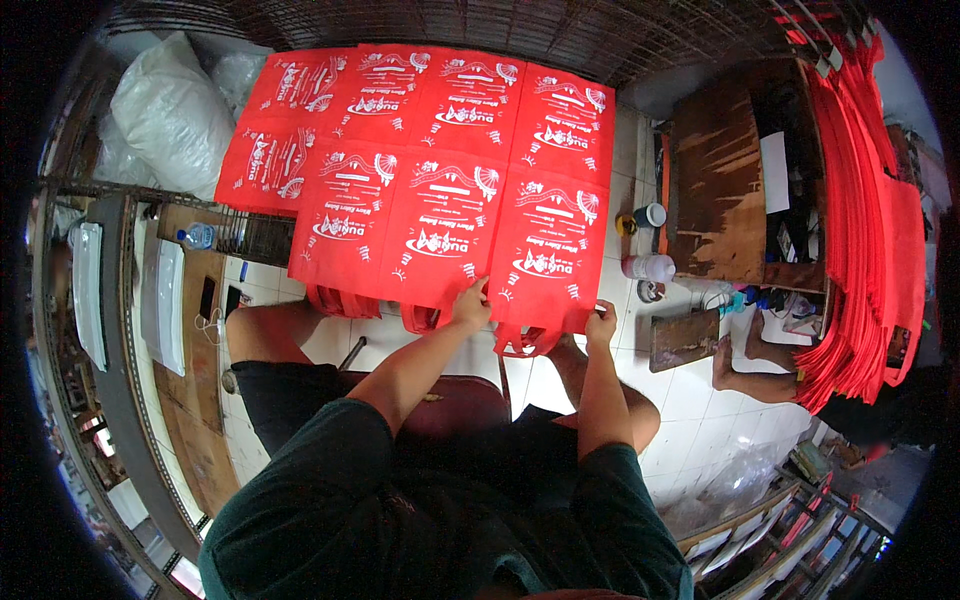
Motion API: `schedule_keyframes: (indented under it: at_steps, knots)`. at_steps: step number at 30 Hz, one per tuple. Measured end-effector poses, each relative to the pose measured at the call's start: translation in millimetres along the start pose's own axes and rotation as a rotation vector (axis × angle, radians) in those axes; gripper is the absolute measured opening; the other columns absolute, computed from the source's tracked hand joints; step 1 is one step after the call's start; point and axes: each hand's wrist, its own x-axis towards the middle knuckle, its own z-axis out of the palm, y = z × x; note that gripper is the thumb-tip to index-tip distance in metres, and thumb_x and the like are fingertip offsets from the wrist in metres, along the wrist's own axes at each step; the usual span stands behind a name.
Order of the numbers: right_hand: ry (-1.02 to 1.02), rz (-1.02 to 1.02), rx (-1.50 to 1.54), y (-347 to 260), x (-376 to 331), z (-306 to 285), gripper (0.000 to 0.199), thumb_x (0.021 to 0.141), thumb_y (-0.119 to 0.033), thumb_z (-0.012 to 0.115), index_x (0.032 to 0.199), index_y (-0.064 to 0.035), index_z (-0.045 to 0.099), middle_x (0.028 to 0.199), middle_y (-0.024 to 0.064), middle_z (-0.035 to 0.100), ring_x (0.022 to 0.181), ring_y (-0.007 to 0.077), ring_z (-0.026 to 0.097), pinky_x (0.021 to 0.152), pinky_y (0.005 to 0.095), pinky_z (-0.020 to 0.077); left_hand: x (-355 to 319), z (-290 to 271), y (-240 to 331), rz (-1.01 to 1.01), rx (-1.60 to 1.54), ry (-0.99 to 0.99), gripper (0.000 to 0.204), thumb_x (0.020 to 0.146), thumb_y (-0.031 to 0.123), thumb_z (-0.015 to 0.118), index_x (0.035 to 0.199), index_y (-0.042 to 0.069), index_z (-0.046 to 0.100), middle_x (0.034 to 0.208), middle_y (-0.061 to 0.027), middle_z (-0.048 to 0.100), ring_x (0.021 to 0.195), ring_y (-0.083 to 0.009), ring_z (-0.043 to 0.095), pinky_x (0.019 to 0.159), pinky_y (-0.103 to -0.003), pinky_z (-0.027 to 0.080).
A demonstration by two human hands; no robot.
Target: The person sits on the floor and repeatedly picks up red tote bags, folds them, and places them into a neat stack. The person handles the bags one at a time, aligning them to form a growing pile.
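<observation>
Several red fabric tote bags with white printing lie spread in two overlapping rows before me. The nearest right bag point(545, 235) has its looped handles point(528, 342) hanging toward my lap. My left hand point(472, 303) is closed at this bag's near left corner, beside the neighbouring bag point(440, 230). At the near right corner, the fingers of my right hand point(601, 325) pinch the same bag's edge. Handles of other bags point(340, 302) droop over the near edge to the left. The undersides of the bags are hidden.
A large stack of red bags point(865, 200) hangs at the right, near another person's bare feet point(735, 362). White plastic sacks point(175, 110) sit far left, above a water bottle point(196, 236). A wooden cabinet point(715, 180) stands right, with a pinkish jar point(650, 267) beside it.
</observation>
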Motion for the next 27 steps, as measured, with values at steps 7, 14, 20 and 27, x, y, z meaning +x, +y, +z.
schedule_keyframes:
  at_steps: [7,14,20,27]
  knots:
    - [0.062,-0.035,-0.067,-8.6,-2.1,4.3,0.024,0.074,0.005,0.052,0.095,-0.0047,0.059,0.069,0.0063,0.059,0.061,0.0136,0.054,0.058,0.0277,0.0451,2.3,3.9,-4.7,0.000,0.024,0.048,0.059,0.073,0.009,0.056,0.130,0.015,0.042,0.092,-0.0104,0.066,0.091,-0.0312,0.060,0.083,-0.043,0.048]
    - [0.106,-0.074,-0.179,-17.7,-8.0,5.8,0.023,0.073,0.004,0.054,0.094,-0.0044,0.059,0.068,0.0084,0.060,0.060,0.0152,0.055,0.058,0.0295,0.0457,0.6,-2.5,1.8,-0.010,0.066,0.035,0.059,0.072,0.007,0.055,0.128,0.015,0.043,0.092,-0.0114,0.066,0.090,-0.0314,0.061,0.082,-0.042,0.049]
    - [0.120,-0.104,-0.187,-4.4,-2.1,6.1,0.023,0.072,0.004,0.054,0.093,-0.0043,0.059,0.067,0.0104,0.061,0.060,0.0170,0.058,0.057,0.0307,0.0463,1.6,1.7,2.9,0.008,0.066,0.022,0.060,0.071,0.006,0.055,0.129,0.015,0.043,0.093,-0.0124,0.065,0.089,-0.0317,0.061,0.082,-0.042,0.049]
    - [0.144,-0.145,-0.315,-28.6,-12.7,6.0,0.025,0.073,0.000,0.055,0.098,-0.0043,0.059,0.077,0.0122,0.061,0.066,0.0190,0.058,0.058,0.0320,0.0456,-1.3,2.5,1.6,-0.013,0.210,0.088,0.059,0.073,0.010,0.057,0.129,0.014,0.043,0.096,-0.0149,0.064,0.090,-0.0332,0.060,0.081,-0.043,0.049]
